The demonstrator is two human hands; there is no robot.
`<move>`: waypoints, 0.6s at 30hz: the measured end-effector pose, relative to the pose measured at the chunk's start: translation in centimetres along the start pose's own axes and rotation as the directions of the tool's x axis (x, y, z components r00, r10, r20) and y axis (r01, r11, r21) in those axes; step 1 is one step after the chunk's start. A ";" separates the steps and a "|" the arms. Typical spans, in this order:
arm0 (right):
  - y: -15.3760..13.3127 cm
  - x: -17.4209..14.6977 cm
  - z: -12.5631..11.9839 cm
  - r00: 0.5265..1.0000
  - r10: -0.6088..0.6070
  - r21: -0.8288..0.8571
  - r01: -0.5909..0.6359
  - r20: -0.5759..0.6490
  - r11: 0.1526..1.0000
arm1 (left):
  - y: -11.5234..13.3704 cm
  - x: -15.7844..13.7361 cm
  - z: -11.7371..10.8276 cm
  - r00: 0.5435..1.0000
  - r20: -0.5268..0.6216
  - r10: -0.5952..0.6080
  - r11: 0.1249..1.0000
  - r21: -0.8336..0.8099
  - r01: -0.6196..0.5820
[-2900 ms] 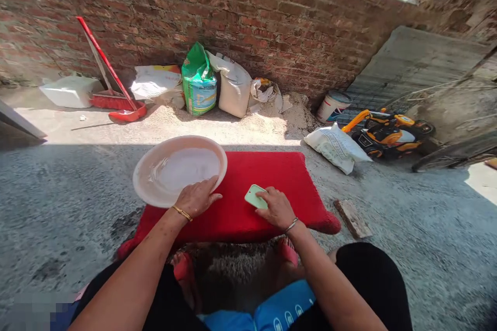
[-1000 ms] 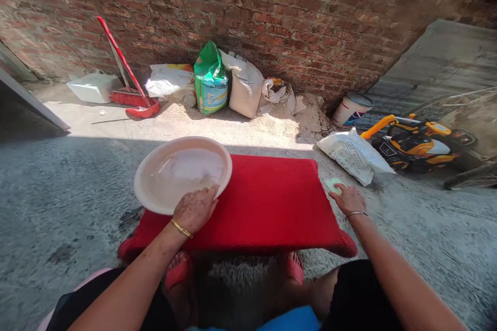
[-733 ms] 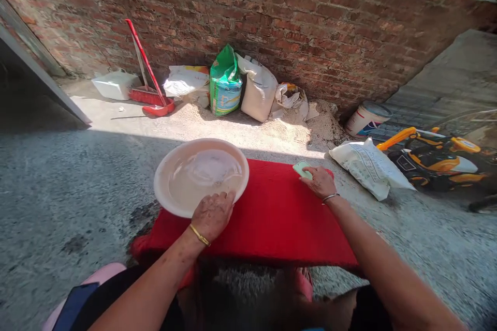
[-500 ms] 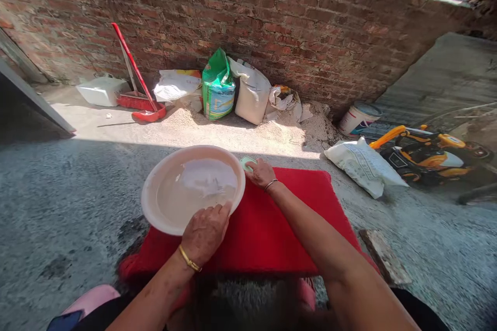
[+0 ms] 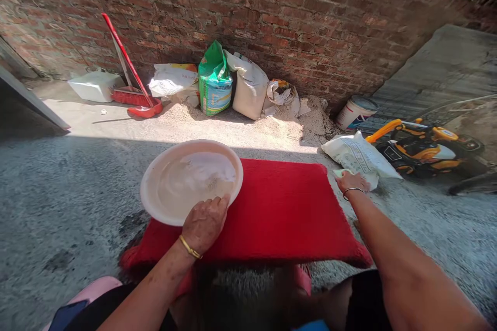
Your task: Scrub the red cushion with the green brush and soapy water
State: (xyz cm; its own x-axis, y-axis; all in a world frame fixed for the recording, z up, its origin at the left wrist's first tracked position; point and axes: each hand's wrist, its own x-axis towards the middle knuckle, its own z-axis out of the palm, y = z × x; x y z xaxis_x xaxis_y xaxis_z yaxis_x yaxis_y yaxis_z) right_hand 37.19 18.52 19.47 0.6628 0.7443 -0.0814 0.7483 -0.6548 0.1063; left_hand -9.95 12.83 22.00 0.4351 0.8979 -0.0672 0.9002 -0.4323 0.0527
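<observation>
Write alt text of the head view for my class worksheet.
A person's left hand holds a basin by its rim on red cloth; the right hand holds a green piece beyond the cloth's right edge. Bags sit by a brick wall.

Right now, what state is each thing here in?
Basin: upright, water inside.
Left hand: closed over the basin's near rim.
Red cloth: spread out.
Right hand: stretched past the cloth's right edge.
Pale green piece: held, mostly hidden.
Green bag: standing upright.
Beige sack: standing.
White bag at right: lying down.
Broom: bristles down.
Dustpan: handle up.
Bucket: standing.
</observation>
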 end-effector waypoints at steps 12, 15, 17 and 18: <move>-18.5 -13.5 0.1 0.571 -0.820 0.073 0.820 -0.034 0.568 | -0.3 0.4 -0.2 1.000 0.024 0.003 0.997 0.072 -0.004; -15.9 -11.6 0.5 0.644 -0.765 0.086 0.762 0.008 0.642 | -0.4 0.4 -0.1 1.000 0.019 0.006 0.995 0.100 -0.008; -11.2 -8.9 1.1 0.748 -0.663 0.087 0.659 0.020 0.747 | -0.3 0.3 0.0 1.000 0.024 0.012 0.993 0.115 -0.015; -8.2 -7.4 1.4 0.804 -0.594 0.082 0.591 0.021 0.802 | -0.2 0.3 0.0 1.000 0.025 0.016 0.993 0.121 -0.019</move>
State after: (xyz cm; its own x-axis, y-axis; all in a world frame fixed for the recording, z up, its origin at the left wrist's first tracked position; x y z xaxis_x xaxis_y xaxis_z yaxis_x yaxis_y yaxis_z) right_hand 26.17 18.20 17.80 0.0886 0.9848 -0.1495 0.9944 -0.0961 -0.0437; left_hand -10.02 13.19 22.00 0.4496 0.8885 -0.0911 0.8875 -0.4560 -0.0668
